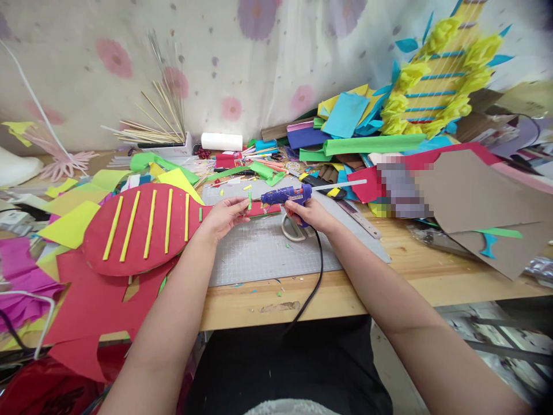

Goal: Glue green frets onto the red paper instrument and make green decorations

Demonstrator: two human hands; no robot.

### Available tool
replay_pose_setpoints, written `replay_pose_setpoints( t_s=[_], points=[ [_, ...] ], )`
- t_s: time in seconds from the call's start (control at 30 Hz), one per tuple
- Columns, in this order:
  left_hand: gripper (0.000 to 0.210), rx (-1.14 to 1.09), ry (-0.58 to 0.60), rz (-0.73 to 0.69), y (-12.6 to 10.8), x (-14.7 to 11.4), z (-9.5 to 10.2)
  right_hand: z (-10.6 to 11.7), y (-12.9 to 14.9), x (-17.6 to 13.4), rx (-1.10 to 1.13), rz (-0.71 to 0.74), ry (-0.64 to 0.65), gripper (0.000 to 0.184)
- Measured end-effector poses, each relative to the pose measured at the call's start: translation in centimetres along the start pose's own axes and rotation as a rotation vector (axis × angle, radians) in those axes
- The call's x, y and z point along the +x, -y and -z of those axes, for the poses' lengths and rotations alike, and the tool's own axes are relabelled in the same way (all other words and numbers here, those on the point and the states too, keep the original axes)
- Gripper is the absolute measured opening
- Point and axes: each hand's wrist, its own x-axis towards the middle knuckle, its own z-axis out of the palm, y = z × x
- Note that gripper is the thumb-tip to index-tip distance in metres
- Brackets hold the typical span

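A small green strip point(249, 200) is pinched upright between the thumb and fingertips of the left hand point(227, 218), near the centre of the frame. Just to its right, a blue hot glue gun point(276, 196) is gripped by the right hand point(311, 214), with the fingers wrapped around the handle and the nozzle pointed left, near the strip. A translucent glue stick point(341, 185) juts from the gun's rear, and a black cord point(318, 274) is trailed down to the lower centre.

A red lute-shaped cutout point(139, 230) is seen at centre left, its body crossed by five yellow strips point(150, 222) and its neck run rightward behind the left hand. Another short green strip point(200, 214) is set beside the last yellow one.

Part of the cutout is laid over a grey cutting mat point(259, 259). Scissors point(294, 229) are partly hidden below the gun; a metal ruler point(360, 221) is placed to the right. At the upper right, a yellow instrument model point(436, 86) is trimmed with paper flowers point(458, 106), while bamboo skewers point(151, 134) are gathered at the upper left.
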Motion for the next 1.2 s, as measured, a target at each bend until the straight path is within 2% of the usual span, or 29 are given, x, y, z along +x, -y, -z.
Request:
replay_pose_setpoints(
  t_s=[0.53, 0.77, 1.2],
  points=[
    [0.011, 0.068, 0.022, 0.033, 0.0, 0.0, 0.0, 0.3, -1.5, 0.8, 0.030, 0.002, -0.098, 0.048],
    [0.016, 0.040, 0.060, 0.026, 0.2, 0.1, 0.2, 0.3, -1.6, 0.7, 0.028, -0.003, -0.094, 0.048],
    [0.012, 0.049, 0.027, 0.030, 0.0, -0.1, 0.0, 0.2, -0.8, 0.2, 0.096, 0.035, -0.006, 0.048]
  ],
)
